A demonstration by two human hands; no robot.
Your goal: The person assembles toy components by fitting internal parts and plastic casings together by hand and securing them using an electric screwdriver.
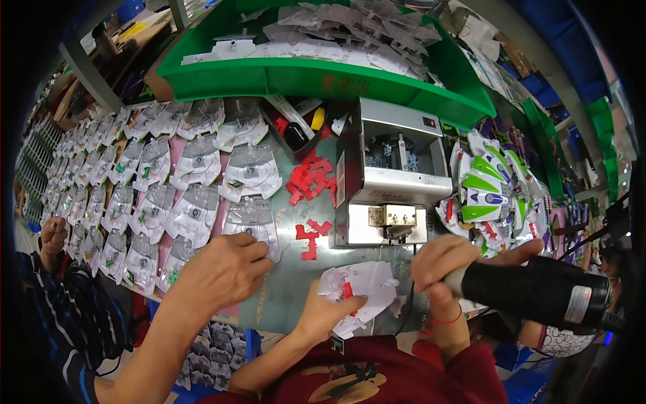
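In my left hand (321, 315) is a white plastic shell part (377, 286), tilted, with a small red plastic piece (347, 291) lying in it; my thumb presses near the red piece. My right hand (441, 269) grips a black electric screwdriver (521, 291) by its front end. The tool lies nearly level, its bit hidden behind my fingers. Just beyond both hands stands a metal screw feeder (404, 192), with loose screws visible inside. Several loose red pieces (311, 178) are scattered left of the feeder.
Rows of white and clear shells (195, 165) cover the left side, where a co-worker's hand (225, 266) rests over them. A green bin (323, 75) of pale plastic parts spans the back. White, green and purple assemblies (488, 182) are piled to the right.
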